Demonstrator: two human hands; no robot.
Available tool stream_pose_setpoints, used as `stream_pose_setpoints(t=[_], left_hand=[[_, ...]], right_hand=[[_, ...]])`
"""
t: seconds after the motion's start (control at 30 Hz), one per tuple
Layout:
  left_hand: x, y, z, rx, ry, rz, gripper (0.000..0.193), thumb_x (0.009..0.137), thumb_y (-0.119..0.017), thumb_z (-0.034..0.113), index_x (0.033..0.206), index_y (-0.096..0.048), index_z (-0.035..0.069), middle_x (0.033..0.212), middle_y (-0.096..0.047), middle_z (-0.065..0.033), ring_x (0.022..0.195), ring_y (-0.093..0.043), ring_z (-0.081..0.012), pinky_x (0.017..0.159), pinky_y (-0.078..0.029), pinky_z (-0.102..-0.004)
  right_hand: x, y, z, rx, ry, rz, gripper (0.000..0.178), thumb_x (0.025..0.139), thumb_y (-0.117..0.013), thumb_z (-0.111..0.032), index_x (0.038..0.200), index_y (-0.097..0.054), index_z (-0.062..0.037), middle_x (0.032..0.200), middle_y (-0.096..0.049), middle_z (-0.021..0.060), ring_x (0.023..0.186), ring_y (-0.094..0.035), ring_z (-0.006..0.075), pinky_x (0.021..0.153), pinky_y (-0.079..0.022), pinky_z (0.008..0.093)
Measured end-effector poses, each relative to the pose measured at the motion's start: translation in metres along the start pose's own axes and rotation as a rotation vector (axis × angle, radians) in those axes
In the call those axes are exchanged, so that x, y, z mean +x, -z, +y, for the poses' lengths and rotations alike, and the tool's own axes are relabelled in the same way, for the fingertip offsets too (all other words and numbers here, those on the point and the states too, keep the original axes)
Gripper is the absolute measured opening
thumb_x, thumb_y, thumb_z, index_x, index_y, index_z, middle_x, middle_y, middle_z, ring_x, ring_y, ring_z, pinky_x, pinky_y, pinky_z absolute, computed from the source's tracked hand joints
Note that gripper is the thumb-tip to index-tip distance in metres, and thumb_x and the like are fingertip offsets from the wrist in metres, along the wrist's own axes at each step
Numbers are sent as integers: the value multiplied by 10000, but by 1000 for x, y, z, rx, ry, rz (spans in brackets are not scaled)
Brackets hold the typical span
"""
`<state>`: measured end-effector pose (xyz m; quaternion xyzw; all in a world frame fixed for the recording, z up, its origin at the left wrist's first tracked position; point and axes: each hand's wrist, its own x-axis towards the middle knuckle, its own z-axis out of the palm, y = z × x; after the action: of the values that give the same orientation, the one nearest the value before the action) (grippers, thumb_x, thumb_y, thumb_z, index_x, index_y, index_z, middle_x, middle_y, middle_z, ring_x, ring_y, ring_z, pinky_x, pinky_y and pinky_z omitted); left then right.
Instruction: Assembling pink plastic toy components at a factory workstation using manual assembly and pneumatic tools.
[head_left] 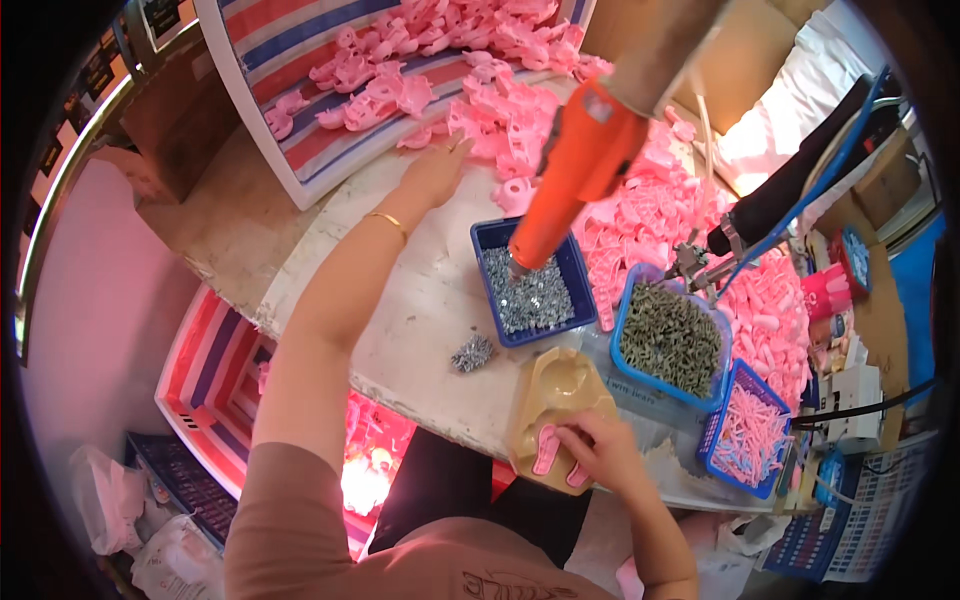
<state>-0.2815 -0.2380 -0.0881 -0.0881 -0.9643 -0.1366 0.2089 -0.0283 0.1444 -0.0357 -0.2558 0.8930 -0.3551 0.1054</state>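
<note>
Pink piece (545, 451), right hand (606, 452) curled close, left hand (435, 176) outstretched

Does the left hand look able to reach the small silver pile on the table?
Probably yes: the left hand is up by the pink parts, and only bare tabletop seems to separate it from the silver pile.

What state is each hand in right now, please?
Left hand: at the pink parts; grip cannot be told.
Right hand: at a pink strip on the tan tray; grip unclear.

R grip (606, 452) hides pt of pink pc (576, 476); orange tool's (590, 150) top cut off.
</note>
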Motion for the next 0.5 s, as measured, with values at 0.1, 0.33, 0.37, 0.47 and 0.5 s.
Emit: stream_pose_setpoints(t=[0.1,0.33,0.37,0.47,0.5], left_hand=[[18,-21,-10,-54,67,-83,433,916,-529,165,1319,-463,18,1316,-518,-204,1150,-557,-374,956,-469,-453],[-15,4,-5,134,18,-248,219,913,-524,149,1108,-595,77,1161,-599,-119,1024,-616,-319,821,-517,-451],[-30,12,-5,132,-26,-217,202,924,-515,161,1092,-600,88,1129,-614,-105,997,-623,-310,801,-518,-449],[-72,38,-12,5,-38,19,183,925,-539,211,1050,-599,90,1034,-644,-94,919,-635,-310,756,-515,-434],[-85,49,-7,8,-42,13,183,925,-539,211,1050,-599,90,1034,-644,-94,919,-635,-310,756,-515,-434]], right_hand=[[0,-1,-2,14,-40,-21,144,860,-708,-156,960,-694,-54,812,-667,103,676,-659,210,621,-514,298],[0,-3,-1,42,-48,-10,141,861,-705,-153,958,-704,-49,790,-668,106,657,-661,200,614,-513,292],[1,-3,0,51,-62,-10,144,864,-699,-166,960,-700,-59,796,-664,115,670,-660,235,616,-512,312],[3,-2,-1,59,-58,-12,153,867,-694,-186,965,-698,-68,798,-659,123,677,-657,263,618,-510,329],[4,-1,0,52,-42,-15,161,868,-697,-193,967,-700,-67,794,-658,122,670,-656,256,618,-510,325]])
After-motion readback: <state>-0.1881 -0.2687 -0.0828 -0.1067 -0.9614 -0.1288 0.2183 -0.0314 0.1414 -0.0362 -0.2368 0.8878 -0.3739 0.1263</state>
